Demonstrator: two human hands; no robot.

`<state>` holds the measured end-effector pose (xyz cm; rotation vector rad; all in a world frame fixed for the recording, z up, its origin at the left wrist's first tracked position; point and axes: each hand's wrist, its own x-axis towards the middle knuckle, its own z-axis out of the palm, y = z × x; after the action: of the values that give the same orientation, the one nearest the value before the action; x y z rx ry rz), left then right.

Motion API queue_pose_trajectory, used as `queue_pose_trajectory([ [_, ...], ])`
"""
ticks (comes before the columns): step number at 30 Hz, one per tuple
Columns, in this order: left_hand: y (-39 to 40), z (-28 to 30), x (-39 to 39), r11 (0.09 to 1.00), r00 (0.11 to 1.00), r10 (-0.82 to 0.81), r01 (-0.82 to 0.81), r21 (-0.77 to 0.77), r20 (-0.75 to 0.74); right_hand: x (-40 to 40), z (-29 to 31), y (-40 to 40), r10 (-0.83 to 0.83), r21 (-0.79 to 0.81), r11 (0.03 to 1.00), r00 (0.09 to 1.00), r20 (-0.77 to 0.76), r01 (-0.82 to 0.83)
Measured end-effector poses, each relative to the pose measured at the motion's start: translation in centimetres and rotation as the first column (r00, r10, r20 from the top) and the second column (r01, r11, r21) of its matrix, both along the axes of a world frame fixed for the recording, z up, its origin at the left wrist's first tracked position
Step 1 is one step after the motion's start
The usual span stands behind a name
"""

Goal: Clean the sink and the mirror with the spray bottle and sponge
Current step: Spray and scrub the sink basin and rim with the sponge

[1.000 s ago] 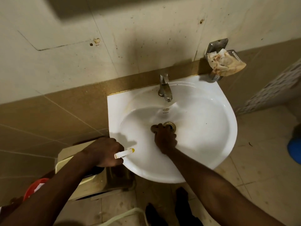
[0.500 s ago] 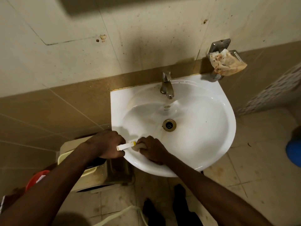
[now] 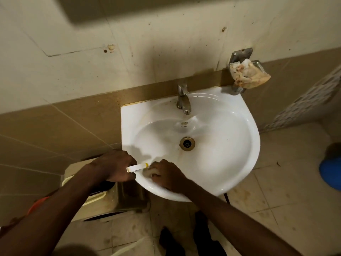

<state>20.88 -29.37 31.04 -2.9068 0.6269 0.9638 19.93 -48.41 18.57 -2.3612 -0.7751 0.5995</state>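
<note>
- Beige wall tiles [image 3: 129,34] fill the top of the frame, with a brown tile band below them, and the white sink [image 3: 239,145] juts out from that band at centre.
- Our left hand [image 3: 114,168] sits at the sink's lower-left rim, fingers curled round a small white tube with a yellow tip [image 3: 137,166] that points right; we take it for the spray bottle's nozzle, though the body is hidden under the hand.
- Our right hand [image 3: 166,175] presses a pale sponge [image 3: 148,172] against the inner wall of the basin at lower left, fingers bent over it, touching the tube's tip.
- Most of the basin, from the brass drain [image 3: 187,143] to the right rim, lies open.
- Up at the back edge stands the metal tap [image 3: 183,101], well apart from both hands.
- At upper right a wall bracket [image 3: 240,54] carries a crumpled stained cloth [image 3: 249,73], overhanging the sink's corner.
- Below our left forearm a cream plastic bin [image 3: 118,196] crowds the sink's left side; its top is mostly covered.
- A blue object [image 3: 331,174] is cut off at the right edge.
</note>
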Motion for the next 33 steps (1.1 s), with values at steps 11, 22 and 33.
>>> queue_pose_trajectory([
  [11, -9.7, -3.4, 3.3, 0.889, 0.885, -0.454, 0.442, 0.121, 0.099, 8.8, 1.7, -17.3, -0.125, -0.699, 0.565, 0.883, 0.453, 0.438],
  [22, -11.6, -5.7, 4.5, 0.893, 0.876, -0.443, 0.450, 0.006, 0.192, 7.5, 3.2, -20.4, -0.060, -0.833, 0.498, 0.968, 0.245, 0.242],
  [33, -12.7, -7.2, 4.9, 0.940, 0.834, -0.338, 0.323, 0.110, 0.436, 14.9, -2.5, -17.6, -0.046, -0.491, 0.755, 0.783, 0.621, 0.434],
])
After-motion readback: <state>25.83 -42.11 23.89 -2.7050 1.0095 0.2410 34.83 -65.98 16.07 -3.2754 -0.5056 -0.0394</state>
